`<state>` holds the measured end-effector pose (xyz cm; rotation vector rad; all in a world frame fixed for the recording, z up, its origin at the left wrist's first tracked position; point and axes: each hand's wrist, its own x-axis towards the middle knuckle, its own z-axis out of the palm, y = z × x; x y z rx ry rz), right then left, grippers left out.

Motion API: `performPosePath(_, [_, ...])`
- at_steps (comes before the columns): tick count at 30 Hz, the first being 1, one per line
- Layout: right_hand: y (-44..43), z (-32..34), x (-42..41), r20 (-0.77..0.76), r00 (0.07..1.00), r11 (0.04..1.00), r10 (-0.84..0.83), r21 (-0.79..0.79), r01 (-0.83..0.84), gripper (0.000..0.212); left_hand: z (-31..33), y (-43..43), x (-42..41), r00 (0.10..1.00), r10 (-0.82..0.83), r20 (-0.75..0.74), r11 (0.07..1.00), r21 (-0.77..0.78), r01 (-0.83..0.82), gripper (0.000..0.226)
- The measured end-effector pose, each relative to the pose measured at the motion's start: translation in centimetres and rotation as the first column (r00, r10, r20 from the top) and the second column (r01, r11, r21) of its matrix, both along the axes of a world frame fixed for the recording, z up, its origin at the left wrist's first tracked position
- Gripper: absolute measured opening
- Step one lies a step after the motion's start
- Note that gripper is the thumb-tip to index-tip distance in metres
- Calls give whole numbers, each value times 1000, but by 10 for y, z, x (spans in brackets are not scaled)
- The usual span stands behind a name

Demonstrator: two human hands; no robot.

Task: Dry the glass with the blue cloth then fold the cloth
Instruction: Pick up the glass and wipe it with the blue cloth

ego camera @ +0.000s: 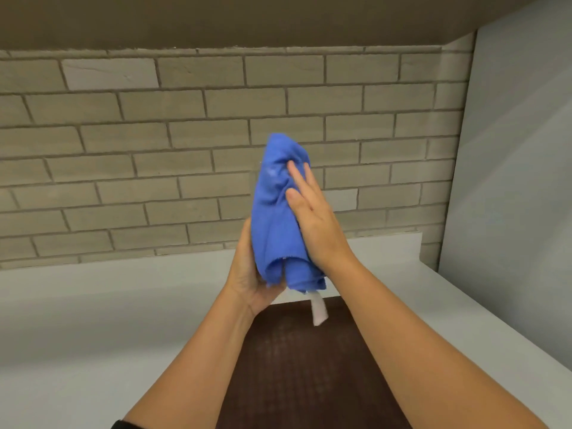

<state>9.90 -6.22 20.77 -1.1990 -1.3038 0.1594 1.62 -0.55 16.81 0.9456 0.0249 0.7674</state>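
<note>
The blue cloth is bunched upright in the air above the counter, wrapped around the glass. Of the glass only a faint clear edge shows along the cloth's left side; the rest is hidden. My left hand cups the bundle from below and from the left. My right hand presses flat against the cloth's right side, fingers stretched upward. A white care label hangs from the cloth's lower edge.
A dark brown mat lies on the white counter below my hands. A grey brick wall stands behind. A white panel closes off the right side.
</note>
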Motion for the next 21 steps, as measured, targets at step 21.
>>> performPosePath(21, [-12,-33,-12,-155,988,1000,7,2,-7,45,-6,10,-2,998,-52,-22,999,1,52,42])
